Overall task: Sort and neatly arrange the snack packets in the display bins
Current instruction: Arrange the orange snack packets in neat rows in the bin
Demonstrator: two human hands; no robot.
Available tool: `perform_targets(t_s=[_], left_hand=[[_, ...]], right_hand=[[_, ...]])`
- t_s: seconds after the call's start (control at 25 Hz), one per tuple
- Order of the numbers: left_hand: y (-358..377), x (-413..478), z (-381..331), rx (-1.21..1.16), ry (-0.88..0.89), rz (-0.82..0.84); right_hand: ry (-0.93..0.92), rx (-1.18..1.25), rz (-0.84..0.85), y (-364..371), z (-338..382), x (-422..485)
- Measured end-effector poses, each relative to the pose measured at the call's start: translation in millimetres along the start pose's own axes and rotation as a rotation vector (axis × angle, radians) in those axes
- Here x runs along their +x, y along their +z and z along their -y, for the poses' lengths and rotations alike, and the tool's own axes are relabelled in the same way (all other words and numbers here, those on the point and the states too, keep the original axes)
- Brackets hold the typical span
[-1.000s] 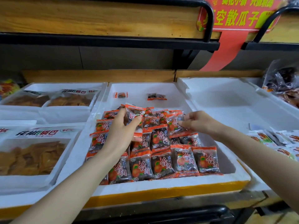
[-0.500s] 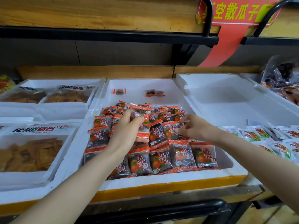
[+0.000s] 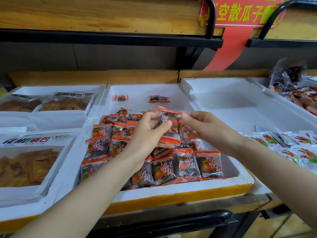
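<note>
Packet, small, clear plastic with orange sealed ends, dark fruit inside; pinched at its side edges by left hand and right hand; below the grip, packet rows in white foam bin; probably light, crinkly, slippery; sealed ends look the firmest hold.

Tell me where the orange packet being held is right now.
In the head view, the orange packet is centre frame over the packet pile in the middle white bin, pinched between the left hand and the right hand.
</note>
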State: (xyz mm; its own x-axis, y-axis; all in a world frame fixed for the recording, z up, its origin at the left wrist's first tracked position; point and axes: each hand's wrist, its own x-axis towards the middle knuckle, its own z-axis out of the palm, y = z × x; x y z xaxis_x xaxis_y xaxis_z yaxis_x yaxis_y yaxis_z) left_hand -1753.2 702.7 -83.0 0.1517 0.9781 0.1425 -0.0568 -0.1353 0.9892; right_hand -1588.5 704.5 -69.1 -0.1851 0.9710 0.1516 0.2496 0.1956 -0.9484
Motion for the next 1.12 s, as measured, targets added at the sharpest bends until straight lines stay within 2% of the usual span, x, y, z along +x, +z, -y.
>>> perform_targets(t_s=[0.08,0.16,0.32,0.36,0.44,0.52,0.64,0.72,0.8,0.88,1.0,1.12], left_hand=[[9,2,2,-0.048,-0.015,0.048],[13,2,4,-0.024,-0.01,0.088],[13,6,4,0.194,0.109,0.089],[12,8,3,0.325,0.175,0.066],[11,13,-4,0.59,0.299,0.056],[12,18,-15,0.638,0.334,0.083],[18,25,-25,0.563,0.375,0.109],[24,27,-24,0.579,0.421,0.112],[21,27,-19,0.67,0.448,0.068],[7,27,-9,0.886,0.429,0.044],[-13,24,11,1.214,0.235,0.158],[-17,22,25,1.298,0.196,0.244]], right_hand=[[-0.013,0.038,0.022,0,-1,-5],[-0.009,0.062,-0.028,-6,-4,-7],[-0.026,0.113,-0.101,-17,-5,-11],[-0.064,0.031,-0.123,-19,-4,-12],[-0.204,-0.367,-0.168,-25,-2,-13],[-0.261,-0.661,-0.159,-32,0,-15],[-0.257,-0.644,-0.094,-34,3,-17],[-0.265,-0.618,-0.11,-36,-1,-15],[-0.197,-0.476,-0.19,-43,-6,-9],[-0.062,-0.316,-0.3,-55,-18,3],[0.121,-0.411,-0.324,-62,-44,18],[0.231,-0.455,-0.283,-50,-59,24]])
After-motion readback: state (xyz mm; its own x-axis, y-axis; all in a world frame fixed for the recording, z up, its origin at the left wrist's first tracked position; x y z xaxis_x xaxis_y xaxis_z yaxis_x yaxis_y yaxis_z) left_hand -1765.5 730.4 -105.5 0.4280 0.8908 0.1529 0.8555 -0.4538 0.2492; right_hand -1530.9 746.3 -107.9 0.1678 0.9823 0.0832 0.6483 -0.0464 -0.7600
